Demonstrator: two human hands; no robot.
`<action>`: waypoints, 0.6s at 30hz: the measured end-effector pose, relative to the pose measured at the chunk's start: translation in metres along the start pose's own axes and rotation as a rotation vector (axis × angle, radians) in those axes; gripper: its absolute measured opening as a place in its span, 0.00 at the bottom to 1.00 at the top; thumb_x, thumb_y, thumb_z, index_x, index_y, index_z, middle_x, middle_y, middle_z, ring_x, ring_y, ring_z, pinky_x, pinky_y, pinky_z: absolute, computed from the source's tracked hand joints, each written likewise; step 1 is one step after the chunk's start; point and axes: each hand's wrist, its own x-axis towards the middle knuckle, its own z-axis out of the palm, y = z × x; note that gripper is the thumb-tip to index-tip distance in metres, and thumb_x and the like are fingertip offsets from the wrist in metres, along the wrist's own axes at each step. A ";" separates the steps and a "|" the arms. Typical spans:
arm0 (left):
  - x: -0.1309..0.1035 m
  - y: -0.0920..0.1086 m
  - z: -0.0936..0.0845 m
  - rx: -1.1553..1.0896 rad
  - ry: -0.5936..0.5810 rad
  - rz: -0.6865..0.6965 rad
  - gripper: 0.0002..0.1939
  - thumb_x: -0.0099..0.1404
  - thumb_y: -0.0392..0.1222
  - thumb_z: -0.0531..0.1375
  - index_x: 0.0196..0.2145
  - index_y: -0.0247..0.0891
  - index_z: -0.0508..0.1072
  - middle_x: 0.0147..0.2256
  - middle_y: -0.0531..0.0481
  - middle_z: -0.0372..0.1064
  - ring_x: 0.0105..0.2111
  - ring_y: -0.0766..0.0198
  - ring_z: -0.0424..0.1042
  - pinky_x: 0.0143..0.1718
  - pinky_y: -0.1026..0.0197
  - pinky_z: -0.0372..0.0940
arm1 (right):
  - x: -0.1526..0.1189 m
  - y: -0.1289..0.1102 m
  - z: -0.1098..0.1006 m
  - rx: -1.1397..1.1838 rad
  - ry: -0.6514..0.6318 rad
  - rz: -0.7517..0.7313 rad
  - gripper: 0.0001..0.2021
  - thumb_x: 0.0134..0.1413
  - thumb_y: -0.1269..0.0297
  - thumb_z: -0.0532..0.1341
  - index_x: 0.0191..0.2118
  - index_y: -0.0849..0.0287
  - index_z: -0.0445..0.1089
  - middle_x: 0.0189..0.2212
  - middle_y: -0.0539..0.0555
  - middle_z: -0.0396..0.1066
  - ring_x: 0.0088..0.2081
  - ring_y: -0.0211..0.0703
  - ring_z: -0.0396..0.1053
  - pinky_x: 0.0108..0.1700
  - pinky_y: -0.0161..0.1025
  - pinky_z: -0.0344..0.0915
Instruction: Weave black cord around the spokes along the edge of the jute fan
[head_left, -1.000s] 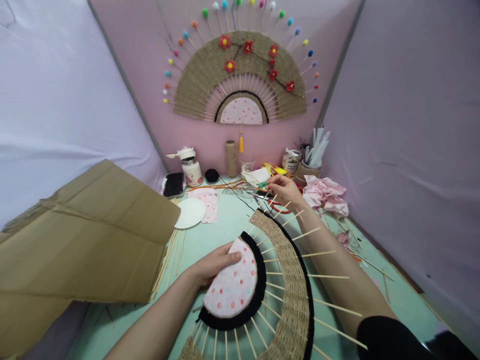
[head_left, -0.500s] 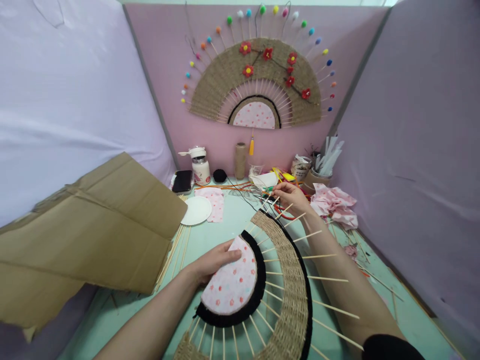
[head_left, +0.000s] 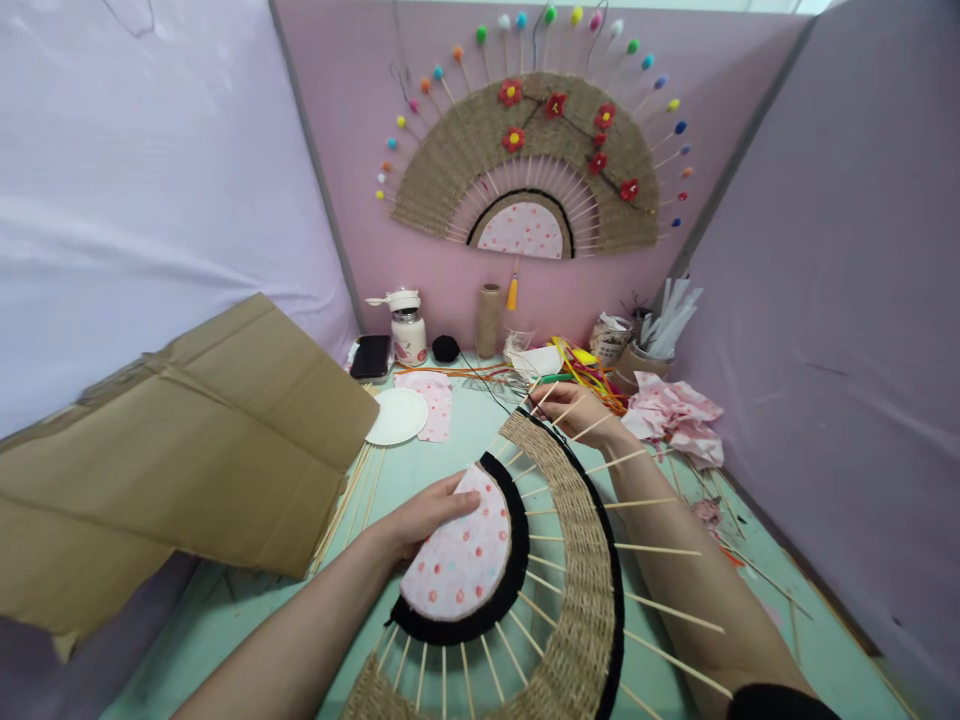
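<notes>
A half-round fan with a woven tan band (head_left: 589,540), black edging and wooden sticks stands tilted over the table. My left hand (head_left: 435,515) grips its pink dotted centre (head_left: 461,555), thumb on the front and fingers behind. At the fan's upper end, my right hand (head_left: 574,412) has its fingers closed by the black edging among the stick tips; sticks partly cover it, and what it pinches is too small to make out. A black thread (head_left: 487,385) runs from a black yarn ball (head_left: 445,348) toward that end.
A large cardboard piece (head_left: 225,450) lies at left beside a white disc (head_left: 397,416). Along the back stand a bottle (head_left: 409,335), a brown roll (head_left: 489,320) and paper-filled pots (head_left: 649,360). Crumpled pink cloth (head_left: 675,415) is at right. A finished fan (head_left: 450,160) hangs behind.
My right hand has moved down and nearer to the fan's upper end, by the black edging. My left hand keeps its grip. The whole view has shifted slightly.
</notes>
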 end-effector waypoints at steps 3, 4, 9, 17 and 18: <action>0.000 0.001 0.000 -0.009 0.013 -0.002 0.26 0.54 0.44 0.65 0.50 0.36 0.67 0.38 0.42 0.74 0.32 0.60 0.74 0.34 0.61 0.67 | -0.003 -0.003 0.006 -0.093 -0.049 -0.001 0.10 0.35 0.65 0.69 0.29 0.60 0.75 0.28 0.51 0.72 0.28 0.37 0.68 0.32 0.36 0.63; 0.000 0.001 -0.001 -0.011 0.015 -0.002 0.26 0.54 0.44 0.65 0.50 0.36 0.67 0.38 0.42 0.74 0.32 0.60 0.74 0.33 0.61 0.67 | -0.004 -0.004 0.008 -0.123 -0.062 -0.009 0.09 0.35 0.65 0.68 0.29 0.60 0.75 0.29 0.52 0.72 0.29 0.38 0.68 0.32 0.36 0.63; 0.000 0.002 -0.001 -0.015 0.021 0.004 0.24 0.54 0.43 0.64 0.48 0.35 0.68 0.38 0.42 0.74 0.32 0.61 0.74 0.33 0.61 0.68 | -0.005 -0.003 0.011 -0.188 -0.076 -0.022 0.09 0.37 0.63 0.68 0.30 0.60 0.75 0.31 0.53 0.73 0.30 0.39 0.69 0.32 0.37 0.64; -0.002 0.004 0.002 -0.005 0.033 0.005 0.22 0.54 0.43 0.65 0.45 0.33 0.69 0.38 0.41 0.74 0.32 0.60 0.74 0.33 0.61 0.67 | -0.005 0.000 0.006 -0.177 -0.183 0.065 0.11 0.43 0.63 0.65 0.36 0.59 0.74 0.31 0.52 0.75 0.27 0.37 0.69 0.28 0.34 0.63; -0.001 0.004 0.001 -0.006 0.036 0.003 0.21 0.54 0.43 0.65 0.45 0.33 0.69 0.38 0.42 0.74 0.32 0.60 0.74 0.33 0.61 0.67 | -0.005 0.000 0.006 -0.172 -0.183 0.077 0.10 0.44 0.63 0.64 0.35 0.59 0.74 0.29 0.51 0.74 0.26 0.36 0.68 0.26 0.33 0.62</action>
